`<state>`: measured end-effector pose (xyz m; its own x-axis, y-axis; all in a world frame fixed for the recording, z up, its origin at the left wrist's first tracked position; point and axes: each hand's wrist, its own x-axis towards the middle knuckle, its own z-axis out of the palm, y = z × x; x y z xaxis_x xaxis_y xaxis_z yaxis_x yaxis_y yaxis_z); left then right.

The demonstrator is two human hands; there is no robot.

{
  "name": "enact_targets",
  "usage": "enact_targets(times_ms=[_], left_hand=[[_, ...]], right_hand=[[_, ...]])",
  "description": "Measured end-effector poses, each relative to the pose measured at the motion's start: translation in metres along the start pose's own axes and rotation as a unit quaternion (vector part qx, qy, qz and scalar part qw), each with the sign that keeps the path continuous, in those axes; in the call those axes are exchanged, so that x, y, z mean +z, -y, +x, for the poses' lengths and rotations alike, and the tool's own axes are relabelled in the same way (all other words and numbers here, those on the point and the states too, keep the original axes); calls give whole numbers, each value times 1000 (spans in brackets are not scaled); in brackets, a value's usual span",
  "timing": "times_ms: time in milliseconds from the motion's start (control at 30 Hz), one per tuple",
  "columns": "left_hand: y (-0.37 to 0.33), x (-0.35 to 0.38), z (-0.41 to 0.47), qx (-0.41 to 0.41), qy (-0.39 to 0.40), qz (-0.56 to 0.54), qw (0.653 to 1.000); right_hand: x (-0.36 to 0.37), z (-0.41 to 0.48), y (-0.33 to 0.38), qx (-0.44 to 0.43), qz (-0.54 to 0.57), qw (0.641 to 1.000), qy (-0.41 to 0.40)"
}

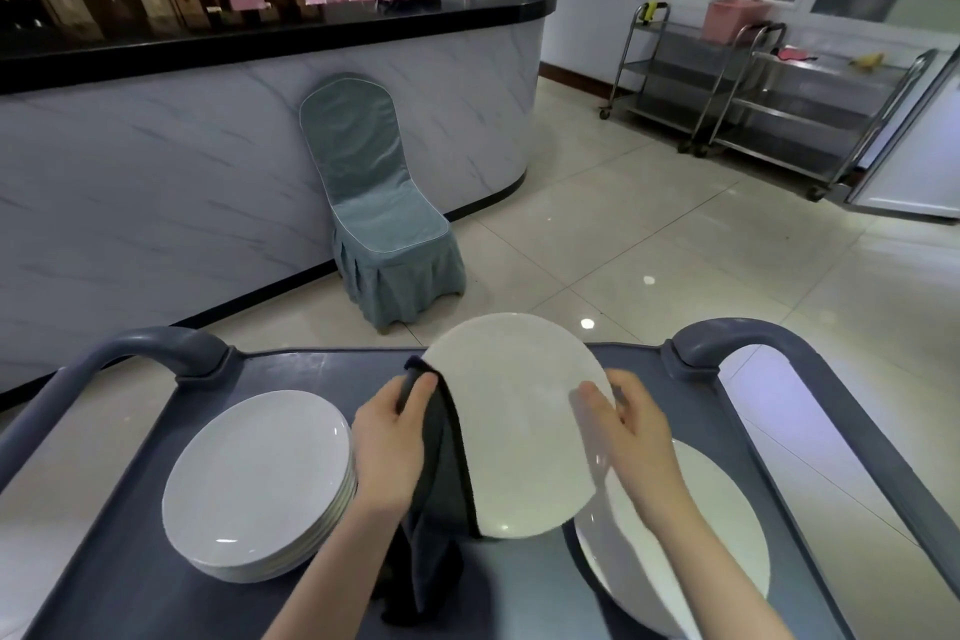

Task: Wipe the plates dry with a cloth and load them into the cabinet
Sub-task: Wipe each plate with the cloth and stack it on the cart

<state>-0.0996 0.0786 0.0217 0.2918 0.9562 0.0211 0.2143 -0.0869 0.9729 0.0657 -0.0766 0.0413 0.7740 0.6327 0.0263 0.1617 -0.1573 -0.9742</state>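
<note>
White plate [519, 426] tilted up; left hand [387, 447] grips cloth [441, 499], right hand [631, 431] grips rim.

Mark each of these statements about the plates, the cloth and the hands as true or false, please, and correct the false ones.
1. The left hand holds a dark cloth against the raised plate. True.
2. The right hand is empty and rests on the cart. False: it grips the right edge of the raised plate.
3. A stack of plates stands on the cart at the left of the hands. True.
4. The cloth is white. False: it is dark grey.
5. Another plate lies on the cart under the right forearm. True.
6. The chair beside the counter has a red cover. False: its cover is blue-grey.
</note>
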Motion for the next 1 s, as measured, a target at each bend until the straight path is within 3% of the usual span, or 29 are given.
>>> enact_targets(times_ms=[133,233,333,400,467,567,733,800,867,933,1000], left_hand=[[-28,-1,6,164,185,74,966],[-38,5,6,214,279,107,930],[-26,8,-5,167,206,68,962],[-12,8,-12,93,102,40,990],[-3,6,-10,25,69,28,997],[-9,0,0,56,133,82,986],[-31,3,11,195,296,168,920],[-30,4,8,190,270,142,933],[-22,5,2,144,175,91,970],[-8,8,-5,54,72,51,995],[7,11,-11,-39,32,27,998]], right_hand=[[-5,11,29,-99,-168,969,149],[4,7,32,-152,-228,944,186],[0,7,28,-130,-182,963,153],[-4,6,23,-75,-118,985,99],[-5,2,17,-26,-70,996,43],[-2,-2,8,-25,-63,996,57],[11,-1,13,-92,-131,976,149],[11,1,17,-95,-131,976,147],[5,3,19,-75,-99,987,103],[-1,3,15,-17,-25,999,23],[-3,0,9,45,35,998,-31]])
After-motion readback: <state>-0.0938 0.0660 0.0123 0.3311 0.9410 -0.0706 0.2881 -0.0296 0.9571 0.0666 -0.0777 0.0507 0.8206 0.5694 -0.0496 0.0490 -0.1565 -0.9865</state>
